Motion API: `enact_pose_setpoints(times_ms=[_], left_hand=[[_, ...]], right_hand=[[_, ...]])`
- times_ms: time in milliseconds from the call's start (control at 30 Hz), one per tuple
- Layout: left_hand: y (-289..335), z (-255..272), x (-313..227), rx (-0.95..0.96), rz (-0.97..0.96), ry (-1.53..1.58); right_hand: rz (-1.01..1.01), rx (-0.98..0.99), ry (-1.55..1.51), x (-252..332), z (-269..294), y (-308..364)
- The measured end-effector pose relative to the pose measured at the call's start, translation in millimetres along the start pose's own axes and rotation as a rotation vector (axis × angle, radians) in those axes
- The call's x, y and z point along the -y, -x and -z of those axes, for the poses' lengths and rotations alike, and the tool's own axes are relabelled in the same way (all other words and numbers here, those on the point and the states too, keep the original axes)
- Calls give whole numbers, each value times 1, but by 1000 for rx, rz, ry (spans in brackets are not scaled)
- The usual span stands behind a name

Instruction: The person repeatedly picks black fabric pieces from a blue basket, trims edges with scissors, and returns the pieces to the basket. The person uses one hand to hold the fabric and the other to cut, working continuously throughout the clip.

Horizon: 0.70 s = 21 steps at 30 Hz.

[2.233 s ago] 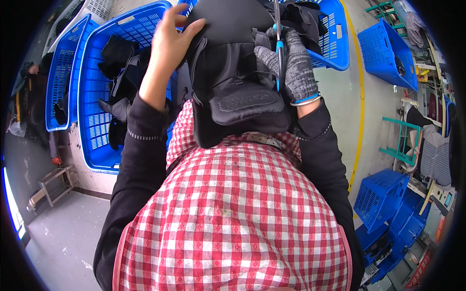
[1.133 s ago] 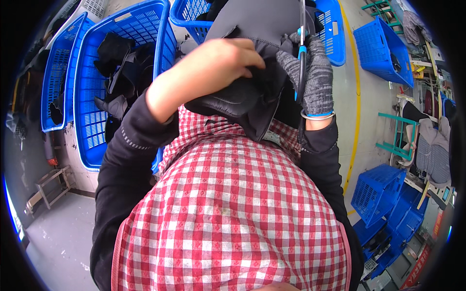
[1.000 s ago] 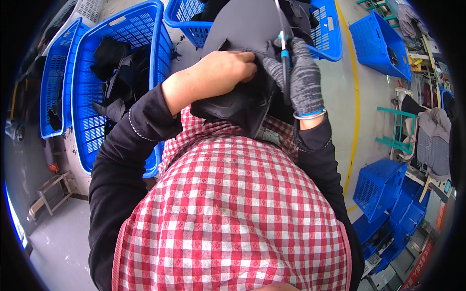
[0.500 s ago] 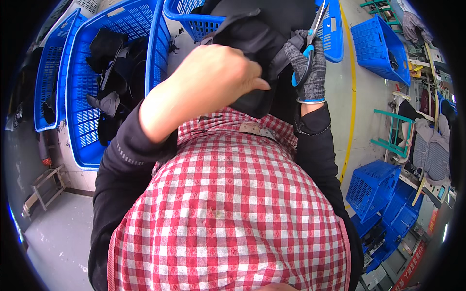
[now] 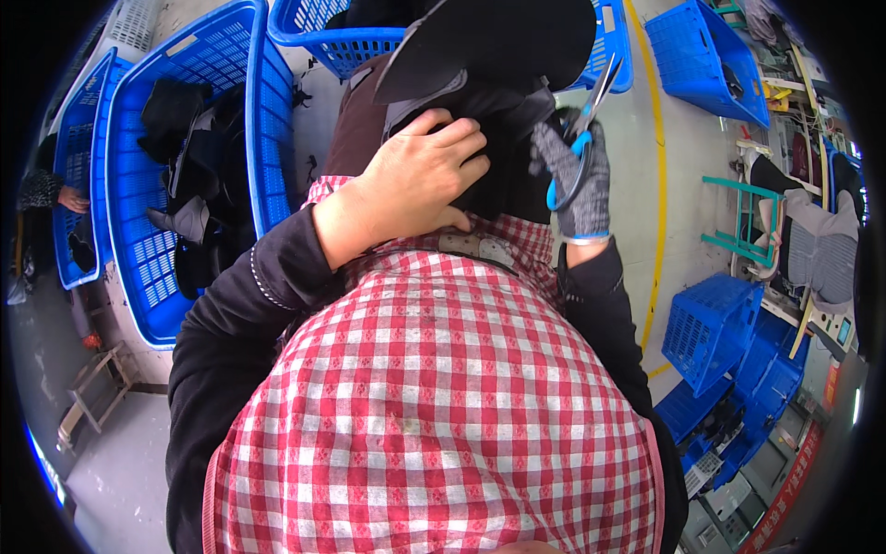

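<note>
I can't see the top of the black piece (image 5: 508, 46) — the picture cuts it off — and its underside is too dark to make out. It is above the lap, its wide flap running across, with a tip pointing left. The left hand (image 5: 429, 175) lies against it, fingers bent; I can't tell if they pinch. My gloved right hand (image 5: 583, 189) is curled around the scissors (image 5: 588, 113) — blades up, leaning right. Bare floor (image 5: 633, 175) lies right; a blue basket (image 5: 269, 138) stands left.
</note>
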<state>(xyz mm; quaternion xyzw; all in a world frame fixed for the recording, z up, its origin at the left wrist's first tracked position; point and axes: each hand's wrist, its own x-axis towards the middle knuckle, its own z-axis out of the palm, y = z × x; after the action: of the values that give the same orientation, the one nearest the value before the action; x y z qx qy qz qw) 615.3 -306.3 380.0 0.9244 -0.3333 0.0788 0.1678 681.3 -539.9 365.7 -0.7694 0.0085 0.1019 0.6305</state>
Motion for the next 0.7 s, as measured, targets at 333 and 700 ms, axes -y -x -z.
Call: enact_pose_setpoints(times_ms=[333,700], left_hand=[[-1,2,46,-250,152,85],[-6,-13,3,-436,227,0]], right_hand=[[259,-34,312,-29,-28,42],[151,154,-229,-18,-36,26]])
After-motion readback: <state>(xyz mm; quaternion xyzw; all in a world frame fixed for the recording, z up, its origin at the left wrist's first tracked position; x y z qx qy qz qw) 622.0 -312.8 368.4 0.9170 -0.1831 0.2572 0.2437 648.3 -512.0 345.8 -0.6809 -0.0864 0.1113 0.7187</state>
